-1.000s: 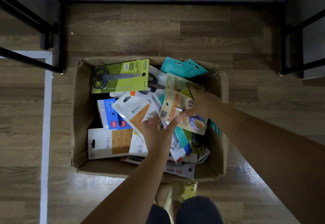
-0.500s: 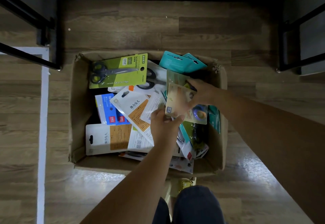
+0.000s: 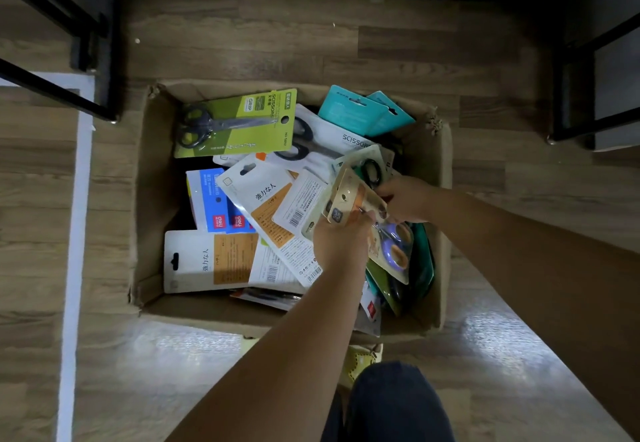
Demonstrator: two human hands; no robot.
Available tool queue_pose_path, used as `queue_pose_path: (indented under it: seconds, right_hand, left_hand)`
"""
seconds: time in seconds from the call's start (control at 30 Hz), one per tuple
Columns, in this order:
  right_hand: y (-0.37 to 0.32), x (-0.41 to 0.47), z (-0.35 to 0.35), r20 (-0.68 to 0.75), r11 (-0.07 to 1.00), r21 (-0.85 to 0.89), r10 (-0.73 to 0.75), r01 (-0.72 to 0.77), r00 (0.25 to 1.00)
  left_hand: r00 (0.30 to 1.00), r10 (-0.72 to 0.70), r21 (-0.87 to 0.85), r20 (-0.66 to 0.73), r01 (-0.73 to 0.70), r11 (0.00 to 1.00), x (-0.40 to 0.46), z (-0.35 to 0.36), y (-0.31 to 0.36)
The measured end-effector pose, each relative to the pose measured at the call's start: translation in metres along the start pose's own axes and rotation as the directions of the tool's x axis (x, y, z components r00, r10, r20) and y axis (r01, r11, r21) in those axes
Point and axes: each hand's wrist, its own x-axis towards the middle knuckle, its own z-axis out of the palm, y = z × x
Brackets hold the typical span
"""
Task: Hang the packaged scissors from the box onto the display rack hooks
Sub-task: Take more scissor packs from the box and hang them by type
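Bare forearms, dark blue trousers [image 3: 391, 403], a yellow shoe [image 3: 358, 360].

"SCISSORS", "GRIP", "NO.5002" on green pack [image 3: 239, 122], "SCISSOR" on white pack [image 3: 332, 140], "deli" (red tags) on blue packs [image 3: 214, 199]

Beige scissors pack [image 3: 349, 199] now more upright

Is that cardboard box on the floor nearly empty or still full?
Still full: the cardboard box holds overlapping scissors packages, like the green scissors package at the far left corner, hiding nearly all its bottom.
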Motion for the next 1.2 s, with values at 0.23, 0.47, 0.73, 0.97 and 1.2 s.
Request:
queue_pose_path:
  seconds: [0.23,0.47,0.73,0.97,1.2]
  right_hand:
    - [-0.011,-0.023,0.005,0.017,0.946,0.323,0.007,-0.013,1.0]
    - [-0.036,-0.102,-0.024,-0.114,0.716,0.698,0.134,-0.016,0.984]
    - [-0.13,-0.292,-0.093,-0.056,0.478,0.877,0.03,0.035,0.998]
    - [-0.189,-0.465,-0.129,-0.379,0.358,0.829,-0.207,0.43,0.902]
    - [-0.236,-0.586,-0.172,-0.702,0.075,0.679,-0.223,0.73,0.676]
  left_hand:
    - [0.991,-0.131,-0.188,0.014,0.132,0.973,0.004,-0.028,0.016]
    - [0.994,-0.113,-0.293,0.013,0.111,0.949,-0.042,-0.079,0.079]
    - [0.976,0.147,-0.486,0.157,-0.053,0.872,-0.214,-0.155,0.206]
    - [0.841,0.461,-0.611,0.283,-0.212,0.763,-0.393,-0.196,0.295]
    - [0.69,0.663,-0.734,0.291,-0.284,0.617,-0.522,-0.208,0.35]
